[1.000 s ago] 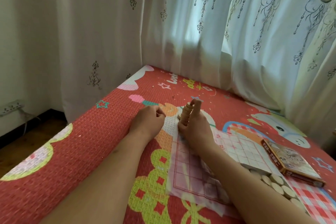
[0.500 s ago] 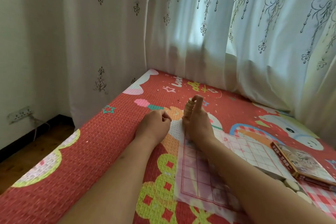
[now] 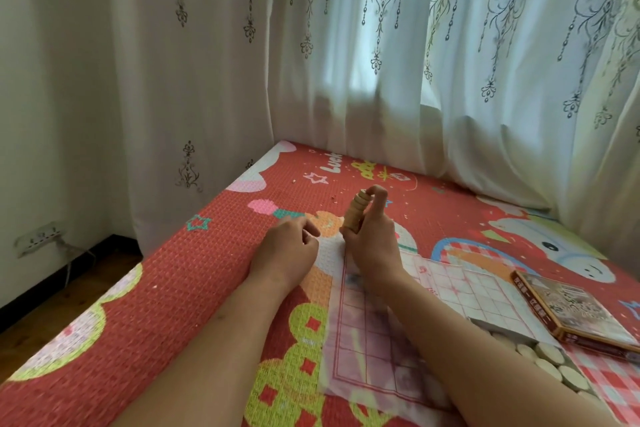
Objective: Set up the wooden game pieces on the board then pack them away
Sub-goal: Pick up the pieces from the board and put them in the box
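Note:
My right hand (image 3: 372, 239) grips an upright stack of round wooden pieces (image 3: 355, 213), with the index finger curled over its top. It stands at the far end of the thin gridded paper board (image 3: 367, 329) that lies on the mat under my right forearm. My left hand (image 3: 289, 246) rests loosely curled on the mat just left of the stack; I cannot see anything in it. More round wooden pieces (image 3: 550, 362) lie in an open box at the lower right, partly under the board's folded edge.
A red patterned woven mat (image 3: 194, 274) covers the raised surface. The printed box lid (image 3: 571, 312) lies at the right. White curtains (image 3: 381, 62) hang along the far and left sides. The wooden floor (image 3: 52, 302) and a wall socket (image 3: 40, 237) are at the left.
The view has tilted and shifted slightly. My right hand still holds the stack, with its index finger now bent over the top. My left hand stays beside it.

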Available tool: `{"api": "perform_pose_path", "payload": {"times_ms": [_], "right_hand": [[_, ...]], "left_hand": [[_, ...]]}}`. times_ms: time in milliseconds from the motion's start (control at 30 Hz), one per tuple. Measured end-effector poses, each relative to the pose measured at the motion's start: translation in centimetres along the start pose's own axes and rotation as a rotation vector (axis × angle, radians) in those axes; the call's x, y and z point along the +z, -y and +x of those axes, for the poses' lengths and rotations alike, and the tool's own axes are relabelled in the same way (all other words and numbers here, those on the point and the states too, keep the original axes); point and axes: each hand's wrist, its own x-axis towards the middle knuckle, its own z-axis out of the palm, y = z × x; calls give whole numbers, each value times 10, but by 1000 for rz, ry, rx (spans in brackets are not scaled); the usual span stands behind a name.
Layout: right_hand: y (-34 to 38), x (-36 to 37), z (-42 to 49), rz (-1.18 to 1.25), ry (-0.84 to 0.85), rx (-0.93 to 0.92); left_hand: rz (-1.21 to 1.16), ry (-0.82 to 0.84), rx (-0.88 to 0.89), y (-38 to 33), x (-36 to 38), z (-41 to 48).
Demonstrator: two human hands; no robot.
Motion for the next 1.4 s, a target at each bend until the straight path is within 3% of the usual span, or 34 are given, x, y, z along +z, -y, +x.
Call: {"api": "perform_pose_path", "payload": {"times_ms": [133, 300, 500, 733, 1033, 1233, 1400], "right_hand": [[21, -33, -7, 261, -4, 200], [50, -106, -34, 899, 112, 599], [39, -181, -66, 1077, 259, 746], [-3, -226, -91, 1043, 322, 733], [-40, -249, -99, 723, 253, 822], [-64, -251, -104, 503, 276, 691], [-72, -249, -106, 469, 234, 620]], "left_hand": [[81, -27, 180, -26, 3, -12], [58, -89, 412, -81, 8, -41], [-134, 21, 459, -141, 31, -64], [-196, 129, 367, -182, 73, -85], [-377, 224, 150, -177, 102, -90], [-691, 374, -63, -174, 109, -92], [-737, 413, -131, -172, 114, -92]]}}
